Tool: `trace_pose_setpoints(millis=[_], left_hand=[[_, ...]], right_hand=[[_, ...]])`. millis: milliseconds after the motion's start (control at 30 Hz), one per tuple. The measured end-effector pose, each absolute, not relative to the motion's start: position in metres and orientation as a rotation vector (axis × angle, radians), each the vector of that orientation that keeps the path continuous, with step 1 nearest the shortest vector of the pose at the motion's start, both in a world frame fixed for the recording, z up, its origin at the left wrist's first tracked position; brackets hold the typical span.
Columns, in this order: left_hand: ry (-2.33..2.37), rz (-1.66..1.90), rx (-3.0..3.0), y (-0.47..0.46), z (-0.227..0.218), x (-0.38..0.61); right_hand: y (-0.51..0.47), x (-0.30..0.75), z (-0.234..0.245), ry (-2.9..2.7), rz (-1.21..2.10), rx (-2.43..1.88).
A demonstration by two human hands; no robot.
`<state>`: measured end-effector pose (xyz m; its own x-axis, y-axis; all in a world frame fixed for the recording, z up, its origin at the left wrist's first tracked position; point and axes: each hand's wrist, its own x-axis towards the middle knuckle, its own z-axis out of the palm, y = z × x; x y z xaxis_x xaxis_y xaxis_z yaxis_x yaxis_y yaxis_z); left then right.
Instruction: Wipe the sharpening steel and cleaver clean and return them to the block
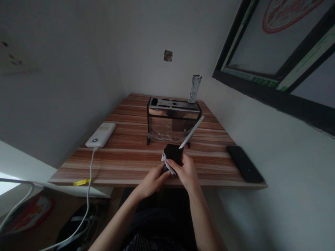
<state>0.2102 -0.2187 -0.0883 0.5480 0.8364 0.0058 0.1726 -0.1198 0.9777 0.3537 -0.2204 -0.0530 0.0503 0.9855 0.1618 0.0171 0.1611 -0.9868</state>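
Both hands meet over the near edge of a striped wooden table (125,157). My right hand (186,170) is closed around a small black block-like object (173,153), from which a thin white blade or stick (191,132) juts up to the right. My left hand (153,181) is closed on a white cloth or tissue (167,166), pressed against the lower side of the black object. Just behind them stands a shiny metal holder with a black slotted top (172,118).
A white power bank (101,134) with a white cable (90,181) lies at the table's left. A black phone (244,163) lies flat at the right edge. A crumpled silvery packet (195,89) leans on the back wall. White walls close in on both sides.
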Motion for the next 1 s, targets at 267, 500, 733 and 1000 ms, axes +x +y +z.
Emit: trace_pose_setpoints(millis=[267, 500, 733, 1000], left_hand=[[0.967, 0.676, 1.770, -0.216, -0.087, 0.210], [1.023, 0.697, 1.925, -0.216, -0.082, 0.216], [0.963, 0.691, 1.930, -0.218, -0.079, 0.216], [0.939, 0.681, 1.911, -0.219, -0.074, 0.215]], right_hand=[[-0.226, 0.347, -0.049, -1.167, 0.976, -1.063], [-0.226, 0.360, -0.049, -1.151, 0.895, -1.138], [-0.223, 0.373, -0.050, -1.097, 0.835, -1.195], [-0.216, 0.391, -0.045, -1.009, 0.769, -1.143]])
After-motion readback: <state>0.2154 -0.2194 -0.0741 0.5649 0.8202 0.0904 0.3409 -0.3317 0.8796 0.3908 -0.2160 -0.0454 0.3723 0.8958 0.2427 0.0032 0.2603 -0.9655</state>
